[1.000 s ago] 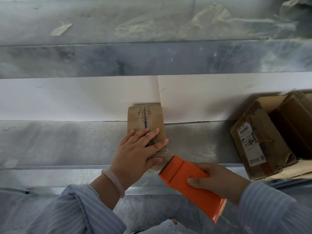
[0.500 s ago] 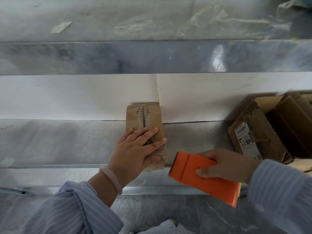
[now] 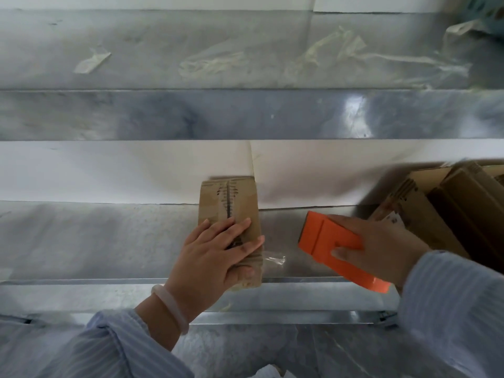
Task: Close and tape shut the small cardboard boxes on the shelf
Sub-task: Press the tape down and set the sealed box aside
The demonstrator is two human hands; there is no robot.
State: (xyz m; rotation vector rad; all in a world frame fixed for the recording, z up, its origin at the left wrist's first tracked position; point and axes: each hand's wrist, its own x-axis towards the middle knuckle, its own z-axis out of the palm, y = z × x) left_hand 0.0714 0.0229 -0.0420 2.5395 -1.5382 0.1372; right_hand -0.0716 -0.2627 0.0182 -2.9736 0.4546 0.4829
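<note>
A small closed cardboard box [image 3: 230, 197] lies on the metal shelf [image 3: 95, 241], tape running along its centre seam. My left hand [image 3: 215, 255] lies on its near half, fingers spread over the top and thumb against the right side. A loose end of clear tape [image 3: 274, 260] sticks out to the right of the box. My right hand [image 3: 381, 244] grips an orange tape dispenser [image 3: 330, 241], held over the shelf to the right of the box, apart from it.
Larger open cardboard boxes [image 3: 450, 208] crowd the shelf's right end, close behind my right hand. A white wall panel [image 3: 109, 170] backs the shelf. The upper shelf [image 3: 245, 50] carries scraps of old tape. The shelf's front lip [image 3: 81, 282] runs below my wrists.
My right hand has carried the orange dispenser up and to the right, away from the box's near end onto the shelf level. My left hand stays on the box.
</note>
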